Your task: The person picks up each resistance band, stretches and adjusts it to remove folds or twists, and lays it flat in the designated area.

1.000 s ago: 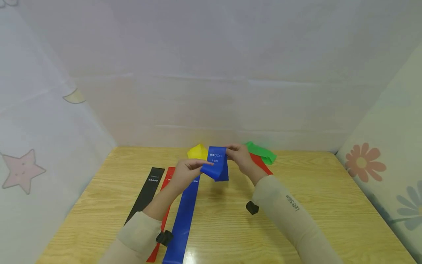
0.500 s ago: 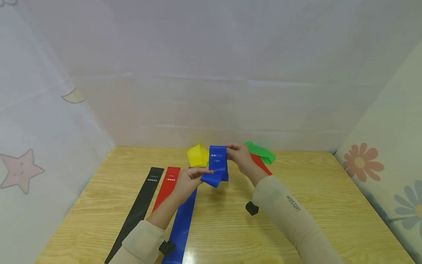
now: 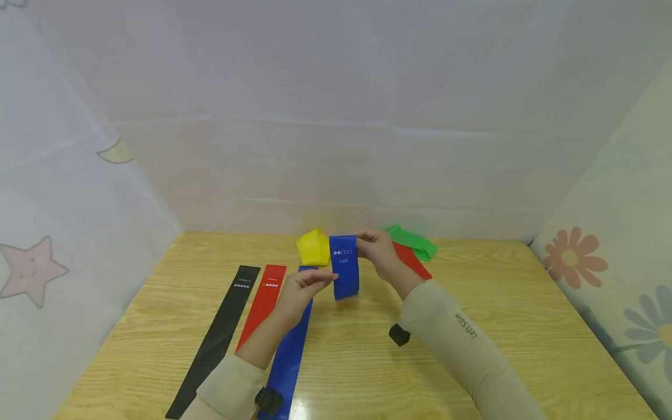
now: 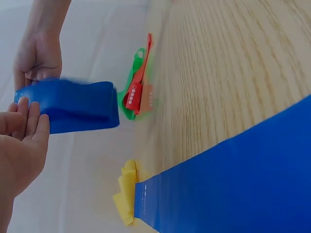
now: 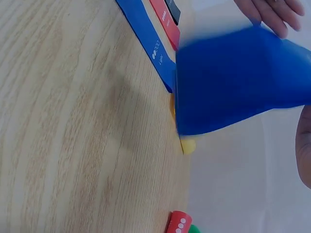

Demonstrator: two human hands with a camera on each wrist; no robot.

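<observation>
Folded blue band (image 3: 345, 266), printed with white dots and the word "Light", held above the wooden table (image 3: 499, 326) near its far middle, hanging downward from its top edge. Pinched at that top edge, at about 2 o'clock of the band, by the right hand (image 3: 378, 249), fingers curled round the rubber. Left hand (image 3: 304, 286) at about 8 o'clock of the band, palm open and fingers straight, fingertips close to the band's lower left edge; contact not clear from the head view, though the left wrist view shows fingertips (image 4: 30, 116) lying against the blue surface.

Flat on the table beneath the left forearm, a long blue band (image 3: 291, 350); just to its 9 o'clock side a red band (image 3: 262, 303), then a black band (image 3: 220, 332), all three side by side in a row. At 11 o'clock of the held band, a crumpled yellow band (image 3: 312, 246). At 2 o'clock, behind the right hand, a second red band (image 3: 412, 261) partly overlapped by a bunched green band (image 3: 412, 241). Beige sleeves (image 3: 462, 344) on both arms.
</observation>
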